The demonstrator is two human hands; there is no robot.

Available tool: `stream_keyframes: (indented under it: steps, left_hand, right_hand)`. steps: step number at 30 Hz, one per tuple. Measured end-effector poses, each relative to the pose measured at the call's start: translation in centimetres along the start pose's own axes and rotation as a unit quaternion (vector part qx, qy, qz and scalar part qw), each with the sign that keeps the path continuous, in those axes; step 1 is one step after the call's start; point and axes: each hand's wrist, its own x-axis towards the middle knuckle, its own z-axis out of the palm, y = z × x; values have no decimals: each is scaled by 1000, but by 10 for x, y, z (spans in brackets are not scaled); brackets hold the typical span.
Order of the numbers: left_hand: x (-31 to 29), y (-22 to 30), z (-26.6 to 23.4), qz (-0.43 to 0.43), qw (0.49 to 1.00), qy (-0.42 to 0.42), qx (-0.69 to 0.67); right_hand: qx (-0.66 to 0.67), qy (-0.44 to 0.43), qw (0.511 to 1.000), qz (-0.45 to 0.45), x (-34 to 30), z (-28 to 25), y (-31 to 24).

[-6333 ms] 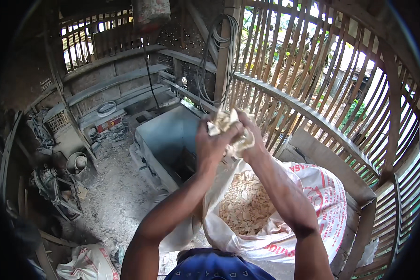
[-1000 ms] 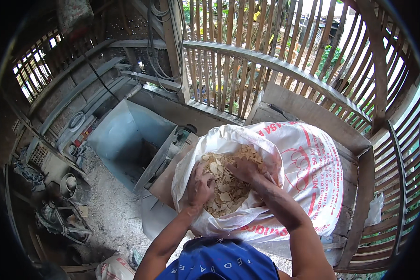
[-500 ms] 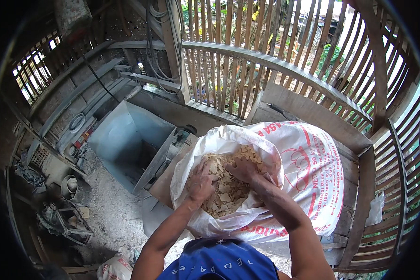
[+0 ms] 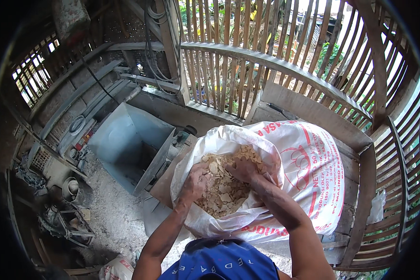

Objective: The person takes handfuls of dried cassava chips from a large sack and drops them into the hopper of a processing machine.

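A large white woven sack (image 4: 308, 186) with red print lies with its mouth open toward me, its rim folded back. Pale, dry broken flakes (image 4: 224, 191) fill the opening. My left hand (image 4: 197, 179) is inside the mouth at the left, against the flakes and close to the sack wall, fingers loosely bent and not closed round anything I can see. Deeper among the flakes, on the far right side, my right hand (image 4: 243, 170) has its fingers apart, their tips partly buried.
A metal hopper (image 4: 133, 140) with an open top stands left of the sack. The sack rests on a wooden platform (image 4: 347, 205) beside a slatted wall (image 4: 247, 70). A bucket (image 4: 74, 189) and a metal frame (image 4: 74, 226) sit on the dusty floor at left.
My left hand has shifted left toward the sack's wall, its fingers now more bent. My right hand stays in about the same place among the flakes.
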Motion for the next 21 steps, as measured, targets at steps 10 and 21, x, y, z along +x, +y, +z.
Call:
stream_keyframes:
  steps: [10,21]
  left_hand:
    - [-5,-16,-1,-182,932,-12,-313]
    - [-3,25,-18,-58,992,-37,-109]
  right_hand:
    - [-8,6,1000,-3,-1,-2,-2]
    - [-1,8,1000,-2,-4,-6,-4]
